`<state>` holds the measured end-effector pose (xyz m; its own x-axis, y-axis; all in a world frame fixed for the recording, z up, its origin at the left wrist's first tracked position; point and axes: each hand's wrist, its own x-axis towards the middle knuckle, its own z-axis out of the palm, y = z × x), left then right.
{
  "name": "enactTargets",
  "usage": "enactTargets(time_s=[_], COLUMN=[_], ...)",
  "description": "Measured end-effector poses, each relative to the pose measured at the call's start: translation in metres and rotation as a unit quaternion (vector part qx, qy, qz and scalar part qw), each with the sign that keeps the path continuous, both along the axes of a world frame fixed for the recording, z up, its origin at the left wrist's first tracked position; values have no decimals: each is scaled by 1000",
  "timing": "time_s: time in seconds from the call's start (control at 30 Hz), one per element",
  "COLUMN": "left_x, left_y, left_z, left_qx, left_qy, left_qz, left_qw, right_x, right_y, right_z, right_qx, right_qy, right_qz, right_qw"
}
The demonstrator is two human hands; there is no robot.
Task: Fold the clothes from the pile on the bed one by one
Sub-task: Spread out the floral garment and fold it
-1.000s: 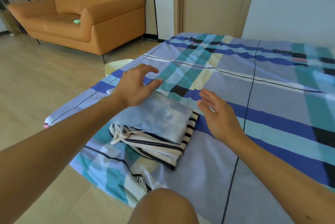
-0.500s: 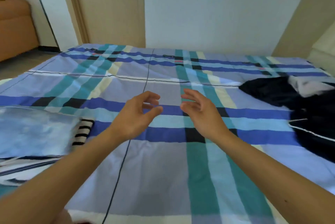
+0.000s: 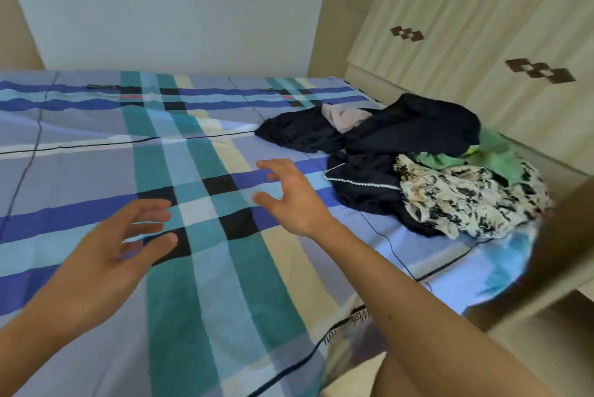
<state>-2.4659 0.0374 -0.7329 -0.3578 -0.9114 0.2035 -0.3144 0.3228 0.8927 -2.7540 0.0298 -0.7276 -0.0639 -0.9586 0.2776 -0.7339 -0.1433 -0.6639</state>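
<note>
A pile of unfolded clothes (image 3: 414, 152) lies at the right of the bed: dark navy garments (image 3: 385, 133), a pale pink piece (image 3: 345, 117), a green one (image 3: 495, 152) and a cream floral-print one (image 3: 466, 200). My right hand (image 3: 289, 194) hovers over the plaid bedsheet (image 3: 193, 284), fingers spread and empty, just left of the pile. My left hand (image 3: 109, 252) hangs lower left, fingers relaxed, holding nothing. The folded stack is out of view.
A cream padded headboard (image 3: 466, 52) with brown diamond marks stands behind the pile at the right. The white wall (image 3: 167, 7) runs along the bed's far side. My knee (image 3: 450, 374) shows at the bottom right by the bed's near edge.
My view has swung right, away from the folded stack, bringing the whole pile into sight. Both empty hands have moved right with it, the right one nearing the pile.
</note>
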Motion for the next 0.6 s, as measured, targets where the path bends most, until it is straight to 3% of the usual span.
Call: enactTargets(time_s=[0.17, 0.3, 0.43, 0.6], left_x=[4, 37, 13, -19], left_y=[-10, -51, -29, -3], left_z=[-17, -73, -61, -26], left_qx=[12, 36, 27, 7], left_qy=[12, 2, 3, -15], left_qz=[-9, -11, -40, -53], left_qw=[1000, 999, 999, 998], right_x=[-63, -119, -180, -223], right_y=[-1, 3, 19, 47], right_z=[-7, -14, -19, -40], right_qx=[70, 61, 96, 217], right_qy=[82, 127, 196, 127], right_qz=[-81, -212, -402, -528], right_qw=[991, 967, 889, 811])
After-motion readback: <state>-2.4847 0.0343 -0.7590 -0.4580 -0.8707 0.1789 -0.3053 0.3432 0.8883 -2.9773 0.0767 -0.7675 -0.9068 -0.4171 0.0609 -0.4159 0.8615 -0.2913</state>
